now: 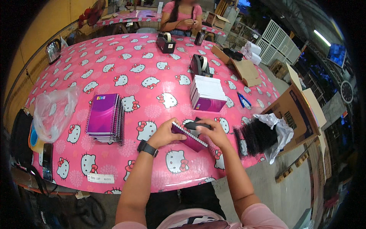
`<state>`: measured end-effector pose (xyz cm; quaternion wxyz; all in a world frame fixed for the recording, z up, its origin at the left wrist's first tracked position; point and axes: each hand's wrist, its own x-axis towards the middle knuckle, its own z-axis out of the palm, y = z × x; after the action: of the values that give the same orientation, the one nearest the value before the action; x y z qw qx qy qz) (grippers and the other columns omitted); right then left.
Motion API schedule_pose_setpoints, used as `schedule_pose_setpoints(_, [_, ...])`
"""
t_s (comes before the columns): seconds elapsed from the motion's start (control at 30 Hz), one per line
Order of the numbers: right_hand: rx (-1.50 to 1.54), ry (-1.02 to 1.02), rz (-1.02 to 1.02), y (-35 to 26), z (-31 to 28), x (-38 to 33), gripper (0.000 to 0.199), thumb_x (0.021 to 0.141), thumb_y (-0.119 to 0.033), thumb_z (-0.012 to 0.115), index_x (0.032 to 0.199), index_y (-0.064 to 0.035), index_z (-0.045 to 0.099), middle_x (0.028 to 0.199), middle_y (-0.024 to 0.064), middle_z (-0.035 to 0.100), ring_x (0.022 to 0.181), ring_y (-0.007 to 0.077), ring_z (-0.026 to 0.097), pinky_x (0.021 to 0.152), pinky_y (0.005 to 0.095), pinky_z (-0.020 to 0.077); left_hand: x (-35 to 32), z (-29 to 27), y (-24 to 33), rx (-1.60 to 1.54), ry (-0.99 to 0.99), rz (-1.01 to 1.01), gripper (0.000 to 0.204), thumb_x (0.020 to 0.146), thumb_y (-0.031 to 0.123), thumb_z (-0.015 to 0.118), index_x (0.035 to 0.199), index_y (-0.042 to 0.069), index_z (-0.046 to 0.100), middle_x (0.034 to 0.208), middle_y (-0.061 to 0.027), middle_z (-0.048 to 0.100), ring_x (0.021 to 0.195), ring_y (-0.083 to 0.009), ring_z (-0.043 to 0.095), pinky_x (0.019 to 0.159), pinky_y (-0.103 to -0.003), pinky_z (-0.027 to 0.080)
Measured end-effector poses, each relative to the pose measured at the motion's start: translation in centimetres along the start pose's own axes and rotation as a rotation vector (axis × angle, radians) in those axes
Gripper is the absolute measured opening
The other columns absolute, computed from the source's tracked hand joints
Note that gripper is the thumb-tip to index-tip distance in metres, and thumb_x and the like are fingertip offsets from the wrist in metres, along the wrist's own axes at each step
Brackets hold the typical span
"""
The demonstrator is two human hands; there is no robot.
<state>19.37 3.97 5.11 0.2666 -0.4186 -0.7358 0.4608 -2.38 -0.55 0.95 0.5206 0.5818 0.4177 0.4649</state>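
A person's two hands worked a purple notebook near the front edge of a pink cat-print tabletop; the left hand, a black watch on its wrist, gripped the notebook's left end by the spiral edge, while the right hand closed on a black spiral coil held at the notebook's top. A stack of purple notebooks lay to the left, another stack just beyond the hands, and a heap of black coils sat to the right on white plastic beside a cardboard box. Two tape dispensers stood farther back, where another person in pink sat
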Motion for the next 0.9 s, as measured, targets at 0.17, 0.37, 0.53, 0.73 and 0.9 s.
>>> schedule_pose_setpoints(0.17, [0.241,-0.089,0.169,-0.5,0.9,-0.7,0.047,0.076,-0.032,0.069,0.112,-0.0034,0.060,0.118,0.0123,0.056,0.105,0.0225,0.052,0.092,0.0335,0.0408,-0.2,0.0,-0.2,0.004,0.007,0.004,0.035,0.069,0.007,0.077,0.089,0.006,0.048,0.080,-0.0005,0.055,0.076,-0.0083,0.052,0.066,-0.025,0.045])
schedule_pose_setpoints(0.37, [-0.743,0.362,-0.250,2.2,-1.6,-1.4,0.048,0.071,-0.037,0.071,0.109,-0.0093,0.063,0.120,0.0171,0.052,0.107,0.0319,0.047,0.094,0.0419,0.0371,0.2,0.9,-0.5,-0.064,-0.040,0.014,0.034,0.072,0.009,0.075,0.093,0.004,0.049,0.083,-0.0019,0.057,0.075,-0.0091,0.053,0.067,-0.027,0.047])
schedule_pose_setpoints(0.53, [-0.287,0.194,-0.297,-2.7,1.3,-2.2,0.036,0.069,-0.015,0.074,0.102,-0.0046,0.061,0.095,0.0124,0.059,0.090,0.0270,0.055,0.080,0.0372,0.0437,-0.3,2.0,1.2,-0.010,-0.010,0.055,0.034,0.070,0.010,0.077,0.091,0.002,0.051,0.079,-0.0025,0.057,0.071,-0.0086,0.052,0.065,-0.027,0.046])
schedule_pose_setpoints(0.73, [-0.450,0.247,-0.386,-4.2,3.1,-2.7,0.024,0.075,0.001,0.062,0.099,-0.0037,0.060,0.088,0.0137,0.060,0.086,0.0299,0.057,0.074,0.0382,0.0462,0.2,3.0,0.1,0.060,0.077,0.124,0.034,0.064,0.013,0.080,0.084,0.001,0.055,0.073,-0.0018,0.056,0.069,-0.0078,0.050,0.062,-0.026,0.044])
schedule_pose_setpoints(0.9, [-0.528,0.287,-0.496,-4.7,4.5,-3.4,0.026,0.074,-0.003,0.066,0.099,-0.0022,0.059,0.095,0.0133,0.059,0.091,0.0304,0.055,0.076,0.0383,0.0456,0.0,2.0,-0.4,0.133,0.179,0.148,0.027,0.064,0.009,0.079,0.077,0.001,0.056,0.068,0.0009,0.055,0.065,-0.0062,0.049,0.059,-0.024,0.042])
